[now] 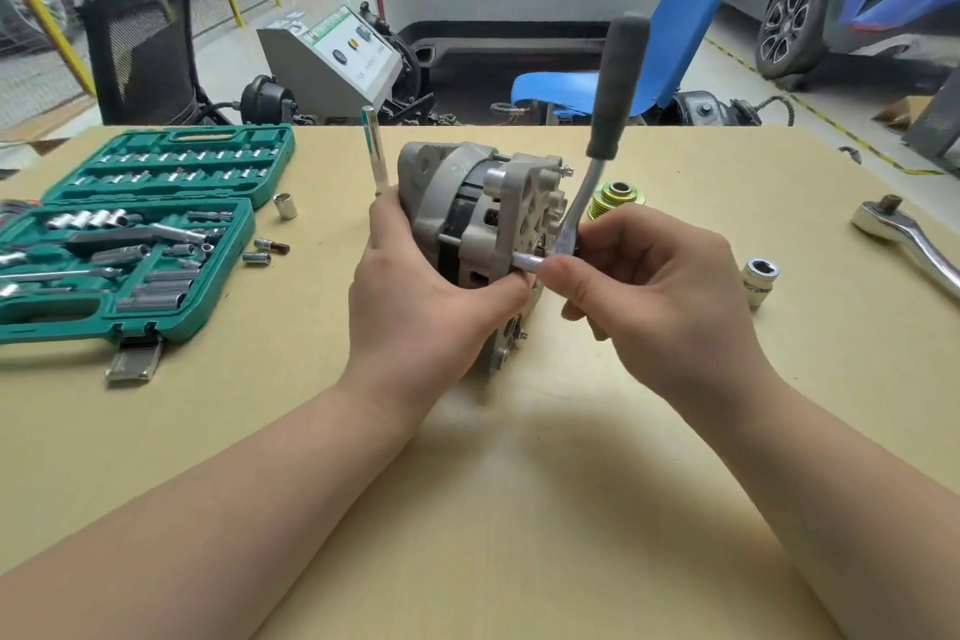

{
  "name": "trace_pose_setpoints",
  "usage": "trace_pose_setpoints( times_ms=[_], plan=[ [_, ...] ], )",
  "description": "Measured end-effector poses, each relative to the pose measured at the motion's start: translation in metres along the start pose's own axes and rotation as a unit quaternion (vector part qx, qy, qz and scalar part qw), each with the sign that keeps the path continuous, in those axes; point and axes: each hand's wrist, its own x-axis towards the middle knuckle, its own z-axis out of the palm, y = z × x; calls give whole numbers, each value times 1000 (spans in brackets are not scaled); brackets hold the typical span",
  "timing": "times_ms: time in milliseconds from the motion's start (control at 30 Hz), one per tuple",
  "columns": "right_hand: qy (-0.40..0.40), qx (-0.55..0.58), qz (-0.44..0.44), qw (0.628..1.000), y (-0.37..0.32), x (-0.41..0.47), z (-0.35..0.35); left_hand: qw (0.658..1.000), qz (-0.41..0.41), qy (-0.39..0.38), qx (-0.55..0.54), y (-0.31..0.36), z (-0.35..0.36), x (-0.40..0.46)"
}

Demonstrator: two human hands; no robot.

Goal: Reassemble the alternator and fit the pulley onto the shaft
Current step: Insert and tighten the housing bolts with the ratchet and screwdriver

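Far left on the table [363, 457]: open green socket case [130, 234], with loose sockets [265, 250] on the tabletop just beside its right edge. A metal rod [375, 148] rises behind the left hand.

Left hand [431, 296] grips the alternator [483, 224], which stands on the table at centre. Fingers wrap behind the housing; thumb lies across its near lower side, closed against the body.

Right hand [654, 291] is closed on the ratchet [597, 172] at its head end. Thumb and index pinch the socket [527, 264], which butts against the alternator's right-hand end plate, touching the left thumb tip. The black-gripped handle tilts up and away to the right.

The pulley [618, 200] lies on the table just behind the right hand's fingers, apart from the alternator and off the shaft.

Further right: one loose large socket [759, 276], then a larger chrome ratchet [904, 237] near the table edge.
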Motion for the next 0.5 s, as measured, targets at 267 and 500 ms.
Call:
trace_pose_setpoints(
  times_ms=[267, 500],
  plan=[
    [-18, 11, -11, 1000, 1, 3, -2, 1000, -24, 11, 16, 7, 1, -2],
    [-19, -91, -107, 990, 4, 2, -6, 999, -26, 8, 18, 11, 1, -5]
  ],
)
